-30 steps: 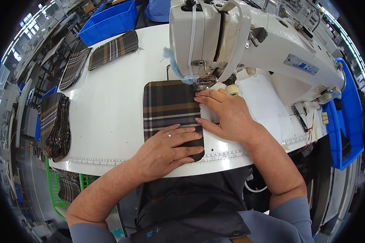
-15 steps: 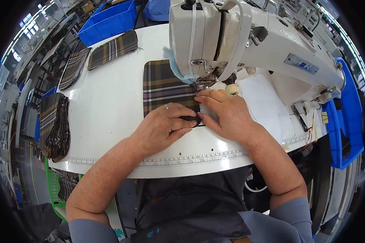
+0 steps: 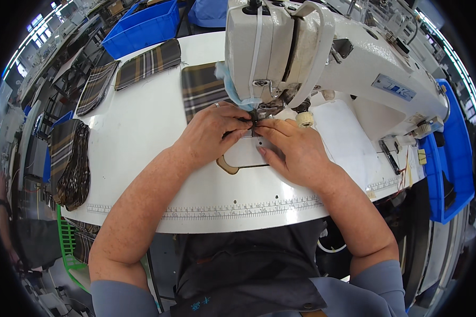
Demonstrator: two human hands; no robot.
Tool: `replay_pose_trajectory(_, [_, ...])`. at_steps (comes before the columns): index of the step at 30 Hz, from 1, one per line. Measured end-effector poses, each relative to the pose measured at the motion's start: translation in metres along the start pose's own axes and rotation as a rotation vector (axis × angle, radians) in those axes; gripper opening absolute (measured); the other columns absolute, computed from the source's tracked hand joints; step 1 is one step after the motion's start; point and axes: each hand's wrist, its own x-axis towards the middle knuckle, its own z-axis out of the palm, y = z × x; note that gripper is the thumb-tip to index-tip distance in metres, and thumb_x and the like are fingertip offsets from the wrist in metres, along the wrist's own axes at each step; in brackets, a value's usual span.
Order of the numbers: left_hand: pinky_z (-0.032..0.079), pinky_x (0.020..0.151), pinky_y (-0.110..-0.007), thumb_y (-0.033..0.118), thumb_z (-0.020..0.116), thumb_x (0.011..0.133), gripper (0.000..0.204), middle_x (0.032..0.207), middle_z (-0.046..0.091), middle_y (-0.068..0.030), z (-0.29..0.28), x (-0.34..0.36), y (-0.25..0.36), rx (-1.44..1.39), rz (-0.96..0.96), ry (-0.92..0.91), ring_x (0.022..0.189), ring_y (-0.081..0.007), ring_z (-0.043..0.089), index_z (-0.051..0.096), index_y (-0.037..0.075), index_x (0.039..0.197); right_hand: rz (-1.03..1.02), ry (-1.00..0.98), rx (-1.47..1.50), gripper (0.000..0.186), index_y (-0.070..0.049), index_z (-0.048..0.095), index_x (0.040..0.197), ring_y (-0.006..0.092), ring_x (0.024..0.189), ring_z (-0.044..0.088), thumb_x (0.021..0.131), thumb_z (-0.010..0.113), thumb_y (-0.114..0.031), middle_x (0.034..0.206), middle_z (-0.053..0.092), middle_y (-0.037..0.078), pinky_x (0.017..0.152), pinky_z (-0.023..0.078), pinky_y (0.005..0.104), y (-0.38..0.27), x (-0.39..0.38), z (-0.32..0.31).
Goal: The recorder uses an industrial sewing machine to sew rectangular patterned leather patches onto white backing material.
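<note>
A plaid fabric piece [image 3: 201, 87] in brown, grey and tan lies under the head of a white sewing machine [image 3: 264, 53]. Its near edge reaches the presser foot [image 3: 255, 117]. My left hand [image 3: 214, 129] pinches that near edge, thumb and fingers together, just left of the foot. Beside the foot on the right, my right hand [image 3: 293, 145] lies flat with fingers stretched and the thumb apart, its fingertips at the fabric's edge. The needle and the fabric under the fingertips are mostly hidden.
Folded plaid pieces [image 3: 148, 64] lie at the far left, and a thick plaid stack [image 3: 70, 164] hangs over the left edge. Blue bins [image 3: 143, 29] stand behind and at the right. A measuring tape [image 3: 238, 212] runs along the front edge. Small dark snips [image 3: 390, 157] lie at right.
The fabric has moved away from me under the foot, uncovering the plate in front. My left hand has followed it forward; my right hand has stayed nearly in place.
</note>
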Motion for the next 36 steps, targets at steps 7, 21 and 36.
replay_pose_trajectory(7, [0.053,0.094,-0.039,0.007,0.071,0.085,0.022,0.111,0.072,-0.0095,0.006,0.000,0.007,0.081,-0.029,0.006,0.102,-0.0291,0.068,0.077,0.005,0.106,0.003,0.025,-0.015,0.029,-0.006,0.069,0.111,0.0297,0.087,0.067,0.087,0.070,-0.022,0.106,0.070,0.009,0.074,0.053,0.0417,0.004,-0.004,0.004])
replay_pose_trajectory(21, [0.042,0.110,-0.045,0.019,0.070,0.091,0.044,0.137,0.059,-0.0185,0.013,-0.014,0.044,0.119,-0.135,-0.025,0.131,-0.0364,0.053,0.060,-0.002,0.128,-0.002,0.057,0.054,0.024,-0.005,0.070,0.105,0.0293,0.092,0.066,0.084,0.070,-0.017,0.101,0.070,0.007,0.076,0.055,0.0412,0.007,-0.003,0.004])
replay_pose_trajectory(36, [0.040,0.111,-0.046,0.019,0.071,0.089,0.043,0.135,0.060,-0.0203,0.021,-0.013,0.036,0.129,-0.145,0.036,0.132,-0.0352,0.053,0.062,-0.004,0.125,-0.002,0.022,-0.029,0.027,-0.005,0.072,0.107,0.0241,0.097,0.064,0.083,0.069,-0.017,0.106,0.071,0.004,0.081,0.055,0.0373,0.006,-0.004,0.004])
